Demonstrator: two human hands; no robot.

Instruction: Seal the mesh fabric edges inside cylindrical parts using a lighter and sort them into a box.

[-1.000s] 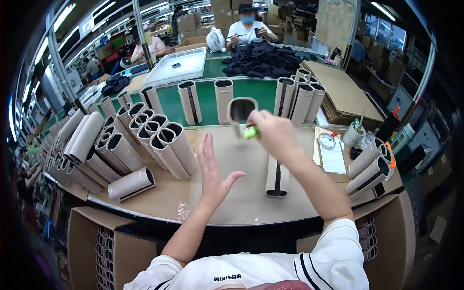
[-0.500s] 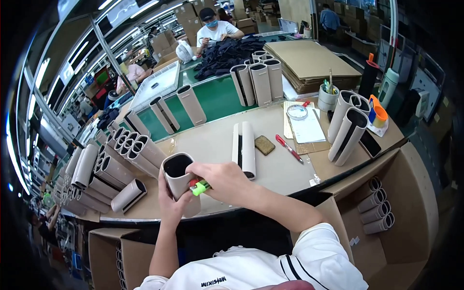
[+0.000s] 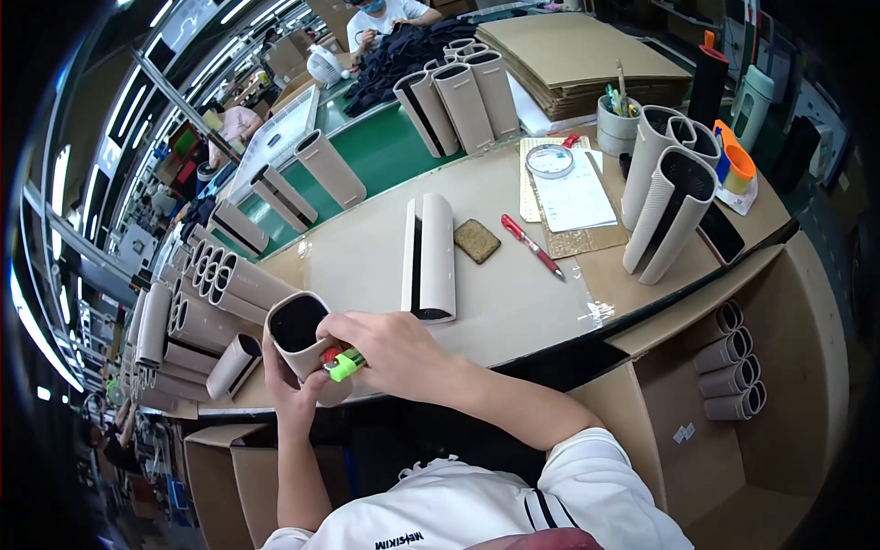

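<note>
My left hand is wrapped round a beige oval tube-shaped sleeve with a dark lining, its open end tilted up toward me. My right hand grips a small bright green lighter with a red part at its end. That red end is close against the sleeve's near side, just below the rim; whether they touch I cannot tell. No flame can be made out. Another beige sleeve, with a dark slit along it, lies on the table beyond my right hand, beside a brown square pad.
Many beige sleeves are piled at the left, and several stand at the back. A red pen, tape roll, pen cup and phone are on the right. An open carton stands below. A co-worker sits opposite.
The view has shifted, so the table appears turned and closer. Both hands still hold the sleeve and the lighter together, in nearly the same pose.
</note>
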